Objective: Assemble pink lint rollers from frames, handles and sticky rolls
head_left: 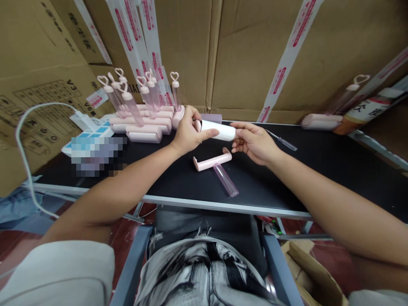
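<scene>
Both my hands hold a white cylinder roll (219, 130) level above the black table (318, 170). My left hand (188, 134) is wrapped round its left end, where a pink cap shows. My right hand (253, 142) pinches its right end with the fingertips. Below the roll, on the table, lie a pink plastic holder part (212, 161) and a clear pink tube (225, 179), side by side.
Several assembled pink pieces with heart-topped tubes (140, 110) stand stacked at the back left. A screwdriver (282, 140) lies right of my right hand. A white cable and charger (79, 119) sit at the left. Cardboard boxes (255, 51) wall the back.
</scene>
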Action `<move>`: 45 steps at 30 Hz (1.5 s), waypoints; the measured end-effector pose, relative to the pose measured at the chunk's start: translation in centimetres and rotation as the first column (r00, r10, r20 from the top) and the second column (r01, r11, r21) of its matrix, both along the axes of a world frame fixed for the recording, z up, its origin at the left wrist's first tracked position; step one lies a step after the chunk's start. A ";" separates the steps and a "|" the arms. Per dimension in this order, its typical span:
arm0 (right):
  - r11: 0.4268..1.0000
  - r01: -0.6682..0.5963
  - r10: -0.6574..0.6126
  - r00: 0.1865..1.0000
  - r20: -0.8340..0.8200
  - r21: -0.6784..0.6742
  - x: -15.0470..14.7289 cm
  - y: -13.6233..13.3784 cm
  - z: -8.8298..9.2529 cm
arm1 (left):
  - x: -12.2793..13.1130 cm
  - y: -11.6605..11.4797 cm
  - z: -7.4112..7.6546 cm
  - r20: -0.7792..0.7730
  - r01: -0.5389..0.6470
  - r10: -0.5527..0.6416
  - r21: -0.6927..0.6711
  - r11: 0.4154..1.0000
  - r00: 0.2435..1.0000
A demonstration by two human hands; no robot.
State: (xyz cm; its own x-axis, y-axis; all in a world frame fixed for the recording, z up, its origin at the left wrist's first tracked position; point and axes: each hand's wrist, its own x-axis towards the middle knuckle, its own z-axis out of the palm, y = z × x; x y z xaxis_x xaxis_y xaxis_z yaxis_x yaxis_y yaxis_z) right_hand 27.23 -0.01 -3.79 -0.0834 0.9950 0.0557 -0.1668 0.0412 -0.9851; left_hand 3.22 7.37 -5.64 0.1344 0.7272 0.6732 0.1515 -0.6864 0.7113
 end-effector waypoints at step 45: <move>0.740 0.245 -0.577 0.710 0.404 0.627 7.2 5.1 -1.6 | -0.1 -0.3 -0.2 -0.566 0.050 -0.079 -0.067 0.996 0.820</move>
